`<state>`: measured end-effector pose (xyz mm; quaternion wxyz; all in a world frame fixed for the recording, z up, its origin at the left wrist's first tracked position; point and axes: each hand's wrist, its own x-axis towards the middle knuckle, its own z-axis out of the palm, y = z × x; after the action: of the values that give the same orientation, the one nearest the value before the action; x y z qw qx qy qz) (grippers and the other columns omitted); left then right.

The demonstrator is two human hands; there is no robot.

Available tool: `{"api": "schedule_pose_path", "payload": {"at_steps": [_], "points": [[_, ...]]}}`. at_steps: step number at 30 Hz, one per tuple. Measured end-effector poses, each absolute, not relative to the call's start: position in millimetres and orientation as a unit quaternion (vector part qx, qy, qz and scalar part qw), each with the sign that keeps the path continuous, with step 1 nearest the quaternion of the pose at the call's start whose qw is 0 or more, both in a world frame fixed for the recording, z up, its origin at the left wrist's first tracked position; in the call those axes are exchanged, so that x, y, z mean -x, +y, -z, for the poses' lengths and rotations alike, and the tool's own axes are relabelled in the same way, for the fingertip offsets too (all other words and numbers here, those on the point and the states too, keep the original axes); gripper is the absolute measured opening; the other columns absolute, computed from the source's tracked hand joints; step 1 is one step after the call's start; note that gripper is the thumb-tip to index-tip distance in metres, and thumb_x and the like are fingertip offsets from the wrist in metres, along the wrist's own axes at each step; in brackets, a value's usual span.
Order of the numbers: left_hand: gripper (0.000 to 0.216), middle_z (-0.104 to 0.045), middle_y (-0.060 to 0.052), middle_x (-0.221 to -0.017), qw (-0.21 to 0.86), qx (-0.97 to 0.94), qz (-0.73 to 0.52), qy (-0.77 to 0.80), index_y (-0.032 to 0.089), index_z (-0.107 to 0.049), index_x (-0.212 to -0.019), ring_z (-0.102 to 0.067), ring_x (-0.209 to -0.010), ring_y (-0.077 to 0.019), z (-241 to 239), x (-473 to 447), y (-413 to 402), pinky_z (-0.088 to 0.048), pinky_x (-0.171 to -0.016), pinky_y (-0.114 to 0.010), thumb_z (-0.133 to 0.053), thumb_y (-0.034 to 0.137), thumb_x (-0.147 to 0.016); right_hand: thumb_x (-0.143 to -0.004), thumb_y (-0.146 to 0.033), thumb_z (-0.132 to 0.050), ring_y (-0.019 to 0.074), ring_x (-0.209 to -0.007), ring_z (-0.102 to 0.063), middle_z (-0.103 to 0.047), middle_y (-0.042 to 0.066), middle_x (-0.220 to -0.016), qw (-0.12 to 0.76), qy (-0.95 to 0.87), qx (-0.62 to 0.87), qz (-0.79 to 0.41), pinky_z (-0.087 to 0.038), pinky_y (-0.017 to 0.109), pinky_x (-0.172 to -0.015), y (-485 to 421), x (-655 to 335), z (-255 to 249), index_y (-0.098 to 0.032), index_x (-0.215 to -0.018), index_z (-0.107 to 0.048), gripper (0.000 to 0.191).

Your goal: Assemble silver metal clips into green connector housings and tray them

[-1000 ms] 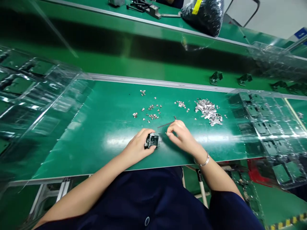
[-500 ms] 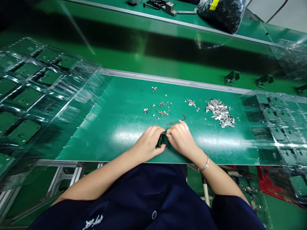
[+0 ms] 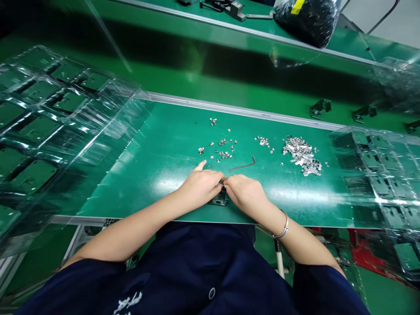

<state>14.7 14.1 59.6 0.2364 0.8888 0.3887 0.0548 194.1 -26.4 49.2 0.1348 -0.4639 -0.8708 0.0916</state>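
Both my hands meet over a small black plastic part (image 3: 220,199) near the front edge of the green table (image 3: 157,148). My left hand (image 3: 201,186) grips the part from the left, its index finger stretched out. From the right, my right hand (image 3: 244,192) pinches at the part's top with closed fingers; most of the part is hidden under them. A thin metal hex key (image 3: 243,165) lies loose on the mat just beyond my hands.
Small silver metal pieces (image 3: 223,148) lie scattered behind the hex key, with a bigger heap (image 3: 302,154) to the right. Clear plastic trays stand at the left (image 3: 49,118) and right (image 3: 377,166). A black bag (image 3: 306,19) sits on the far bench.
A second ago my right hand held the hex key; it laid the key on the mat and came onto the black part. Both hands now press on the part together.
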Motion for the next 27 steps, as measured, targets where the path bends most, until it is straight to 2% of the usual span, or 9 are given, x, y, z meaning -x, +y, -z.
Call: {"api": "schedule_pose_path", "payload": {"at_steps": [5, 8, 11, 13, 15, 17, 20, 23, 27], "points": [[0.014, -0.063, 0.001, -0.067, 0.202, -0.894, -0.071, 0.395, 0.021, -0.054, -0.072, -0.064, -0.07, -0.0182, -53.6, -17.1, 12.6, -0.031, -0.108, -0.056, -0.045, 0.015, -0.081, -0.094, -0.014, -0.037, 0.0215, -0.069, -0.052, -0.057, 0.007, -0.073, 0.127, -0.878, 0.452, -0.093, -0.04, 0.031, -0.061, -22.2, -186.9, -49.2, -0.018, -0.084, -0.052, 0.019], [0.016, -0.064, 0.001, -0.067, 0.222, -0.884, -0.073, 0.404, 0.021, -0.053, -0.069, -0.064, -0.069, -0.0184, -54.4, -16.5, 16.0, -0.029, -0.109, -0.057, -0.045, 0.015, -0.081, -0.092, -0.013, -0.041, 0.0209, -0.069, -0.053, -0.058, 0.006, -0.072, 0.117, -0.876, 0.454, -0.115, -0.039, 0.03, -0.061, -17.6, -184.9, -52.9, -0.018, -0.081, -0.052, 0.017], [0.017, -0.07, -0.002, -0.096, 0.296, -0.853, -0.095, 0.42, 0.022, -0.058, -0.095, -0.065, -0.092, -0.0212, -56.8, -8.4, 19.3, -0.028, -0.11, -0.057, -0.044, 0.022, -0.086, -0.091, -0.012, -0.047, 0.0176, -0.067, -0.054, -0.059, 0.003, -0.073, 0.125, -0.84, 0.497, -0.18, -0.038, 0.026, -0.06, -13.9, -189.5, -52.3, -0.018, -0.083, -0.053, 0.011], [0.036, -0.061, -0.008, -0.124, 0.346, -0.817, -0.139, 0.44, 0.022, -0.048, -0.121, -0.058, -0.114, -0.0242, -56.6, 0.0, 16.0, -0.036, -0.107, -0.052, -0.048, 0.032, -0.087, -0.09, -0.011, -0.049, 0.015, -0.062, -0.054, -0.06, 0.001, -0.071, 0.127, -0.804, 0.533, -0.23, -0.037, 0.024, -0.058, -11.2, -197.7, -46.2, -0.018, -0.085, -0.054, 0.011], [0.06, -0.049, -0.014, -0.136, 0.358, -0.796, -0.168, 0.459, 0.019, -0.037, -0.131, -0.049, -0.124, -0.0282, -52.9, 6.6, 6.3, -0.043, -0.101, -0.047, -0.058, 0.041, -0.08, -0.091, -0.011, -0.05, 0.0152, -0.064, -0.055, -0.062, 0.001, -0.074, 0.128, -0.788, 0.554, -0.237, -0.037, 0.024, -0.059, -6.1, -209.4, -36.2, -0.019, -0.086, -0.056, 0.011], [0.073, -0.048, -0.017, -0.135, 0.335, -0.803, -0.164, 0.465, 0.017, -0.037, -0.13, -0.048, -0.124, -0.0327, -45.2, 8.5, -7.2, -0.044, -0.099, -0.049, -0.069, 0.042, -0.069, -0.09, -0.015, -0.053, 0.0191, -0.079, -0.057, -0.064, 0.005, -0.085, 0.136, -0.794, 0.559, -0.196, -0.04, 0.027, -0.067, 2.0, -222.0, -25.4, -0.019, -0.089, -0.059, 0.007], [0.064, -0.055, -0.016, -0.123, 0.293, -0.822, -0.146, 0.466, 0.016, -0.042, -0.122, -0.053, -0.117, -0.0344, -30.2, 4.1, -22.4, -0.042, -0.099, -0.053, -0.071, 0.035, -0.069, -0.088, -0.017, -0.057, 0.0248, -0.093, -0.052, -0.061, 0.009, -0.099, 0.131, -0.81, 0.553, -0.147, -0.04, 0.034, -0.078, 14.7, -236.0, -14.5, -0.018, -0.091, -0.061, 0.005], [0.051, -0.06, -0.013, -0.114, 0.294, -0.813, -0.162, 0.476, 0.018, -0.042, -0.118, -0.058, -0.108, -0.0303, -19.0, 1.4, -22.1, -0.047, -0.094, -0.048, -0.066, 0.028, -0.075, -0.09, -0.016, -0.051, 0.0229, -0.086, -0.052, -0.06, 0.008, -0.091, 0.137, -0.816, 0.528, -0.19, -0.041, 0.035, -0.077, 17.5, -239.2, -14.2, -0.017, -0.086, -0.058, 0.008], [0.053, -0.06, -0.011, -0.117, 0.321, -0.797, -0.178, 0.48, 0.02, -0.041, -0.119, -0.057, -0.11, -0.0288, -14.2, 5.4, -11.8, -0.049, -0.091, -0.044, -0.067, 0.026, -0.074, -0.093, -0.015, -0.045, 0.0167, -0.081, -0.057, -0.061, 0.004, -0.09, 0.168, -0.81, 0.466, -0.314, -0.043, 0.027, -0.073, 6.7, -233.5, -20.7, -0.019, -0.095, -0.056, 0.012]]}}
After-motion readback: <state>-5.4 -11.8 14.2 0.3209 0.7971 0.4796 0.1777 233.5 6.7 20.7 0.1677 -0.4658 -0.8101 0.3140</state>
